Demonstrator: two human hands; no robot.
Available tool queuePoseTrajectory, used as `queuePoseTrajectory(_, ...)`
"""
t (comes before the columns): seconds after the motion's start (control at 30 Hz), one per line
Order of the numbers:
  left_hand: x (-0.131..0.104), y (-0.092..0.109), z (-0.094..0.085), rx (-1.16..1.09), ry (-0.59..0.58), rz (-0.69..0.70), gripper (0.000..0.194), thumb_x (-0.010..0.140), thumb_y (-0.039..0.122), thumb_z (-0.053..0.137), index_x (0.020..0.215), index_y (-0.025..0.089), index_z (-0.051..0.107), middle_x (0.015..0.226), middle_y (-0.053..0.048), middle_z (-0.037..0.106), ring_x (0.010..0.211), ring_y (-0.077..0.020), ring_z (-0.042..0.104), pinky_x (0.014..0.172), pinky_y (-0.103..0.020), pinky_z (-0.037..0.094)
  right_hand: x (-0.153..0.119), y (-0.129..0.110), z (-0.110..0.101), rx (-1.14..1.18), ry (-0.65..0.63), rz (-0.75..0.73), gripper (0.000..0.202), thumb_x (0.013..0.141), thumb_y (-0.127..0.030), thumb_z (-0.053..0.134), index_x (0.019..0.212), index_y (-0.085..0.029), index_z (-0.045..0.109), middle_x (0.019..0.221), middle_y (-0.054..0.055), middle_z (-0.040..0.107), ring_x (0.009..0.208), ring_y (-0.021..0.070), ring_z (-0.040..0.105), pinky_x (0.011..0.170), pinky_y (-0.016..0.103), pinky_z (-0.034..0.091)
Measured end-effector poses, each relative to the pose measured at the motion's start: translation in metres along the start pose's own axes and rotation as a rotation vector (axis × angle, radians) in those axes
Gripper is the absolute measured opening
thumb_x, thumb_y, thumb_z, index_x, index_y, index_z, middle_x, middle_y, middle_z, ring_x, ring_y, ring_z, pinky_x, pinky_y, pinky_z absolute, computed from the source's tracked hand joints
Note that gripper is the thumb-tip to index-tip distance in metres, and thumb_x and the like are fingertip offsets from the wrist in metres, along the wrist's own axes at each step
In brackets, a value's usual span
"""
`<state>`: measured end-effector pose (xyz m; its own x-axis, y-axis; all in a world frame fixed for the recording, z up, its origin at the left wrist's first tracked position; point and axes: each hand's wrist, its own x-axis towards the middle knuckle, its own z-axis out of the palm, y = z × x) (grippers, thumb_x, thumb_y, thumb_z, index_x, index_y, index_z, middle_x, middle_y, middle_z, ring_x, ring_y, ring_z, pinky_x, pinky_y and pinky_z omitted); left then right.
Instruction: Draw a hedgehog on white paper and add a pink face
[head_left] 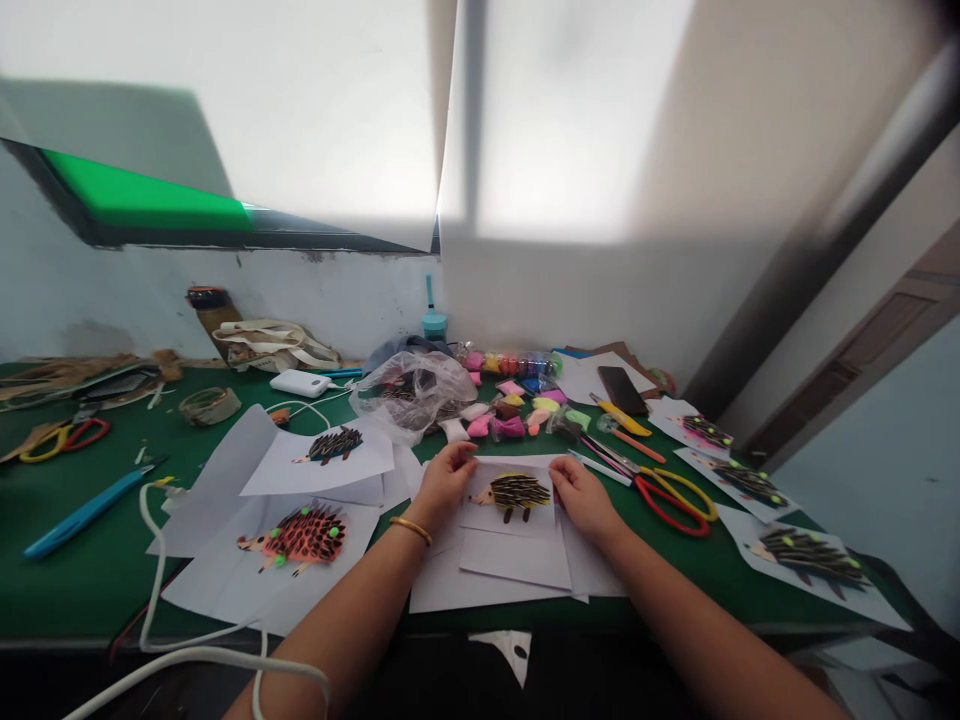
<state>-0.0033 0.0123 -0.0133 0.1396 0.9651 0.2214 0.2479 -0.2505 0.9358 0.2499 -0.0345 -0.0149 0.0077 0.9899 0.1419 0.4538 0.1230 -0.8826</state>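
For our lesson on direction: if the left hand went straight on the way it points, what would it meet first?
Probably a small pink packet just beyond the hedgehog sheet that the left hand holds, though depth is unclear.

the counter (45,500) is deep green. on a plain white sheet (484,520), the middle hedgehog (519,492) has blackish-brown spines laid as streaks over yellow, a beige face and brown feet. lower left, a coral-red hedgehog (307,535) carries dark flecks and bright green dots; above it, another hedgehog (337,444) is nearly all black-brown. the near scissors (637,481) have one red and one yellow loop (the far-left scissors (75,432) repeat the pair). the cutter (86,515) at left is bright blue, the knife (624,417) at right orange-yellow. small packets (508,427) mix pinks, yellow and pale green. the bangle (412,527) is gold, the cable (210,653) white.
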Motion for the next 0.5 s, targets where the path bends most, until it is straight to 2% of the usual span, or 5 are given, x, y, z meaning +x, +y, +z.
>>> queuePoseTrajectory(0.2, 0.0006, -0.0023, 0.0009, -0.039, 0.023, -0.015, 0.036, 0.075, 0.037, 0.061, 0.105, 0.017, 0.061, 0.084, -0.003, 0.065, 0.079, -0.0176, 0.063, 0.073, -0.029, 0.05, -0.0008, -0.002, -0.0003, 0.001, 0.021, -0.003, 0.022, 0.088, -0.043, 0.043, 0.084, -0.024, 0.052, 0.065, -0.002, 0.056, 0.06, 0.0181, 0.057, 0.06, 0.031, 0.045)
queuePoseTrajectory(0.5, 0.0013, -0.0028, -0.0004, -0.032, 0.023, -0.017, 0.033, 0.075, 0.036, 0.063, 0.102, 0.016, 0.063, 0.084, -0.003, 0.067, 0.079, -0.0177, 0.064, 0.072, -0.03, 0.051, 0.0004, 0.0023, 0.0013, 0.077, -0.032, 0.018, 0.031, 0.087, -0.046, 0.043, 0.093, -0.021, 0.06, 0.083, 0.004, 0.067, 0.07, 0.019, 0.062, 0.065, 0.031, 0.051)
